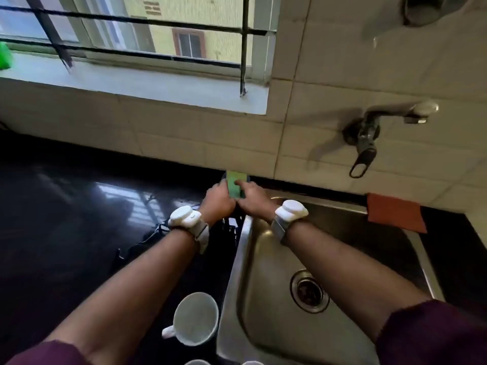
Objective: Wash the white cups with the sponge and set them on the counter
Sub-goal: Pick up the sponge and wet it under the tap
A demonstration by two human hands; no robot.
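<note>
Behind the steel sink (263,291), hands (220,200) (254,200) grip flat rectangular green sponge (235,183)

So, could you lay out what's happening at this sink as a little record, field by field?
left hand: holds the green sponge at the sink's far left corner
right hand: holds the same sponge
white cup: stands on the dark counter beside the sink, untouched
other cups: two white rims at the picture's bottom edge
sink: steel, no cup inside
tap: on the tiled wall, no water seen running
orange cloth: at the sink's far right corner
</note>
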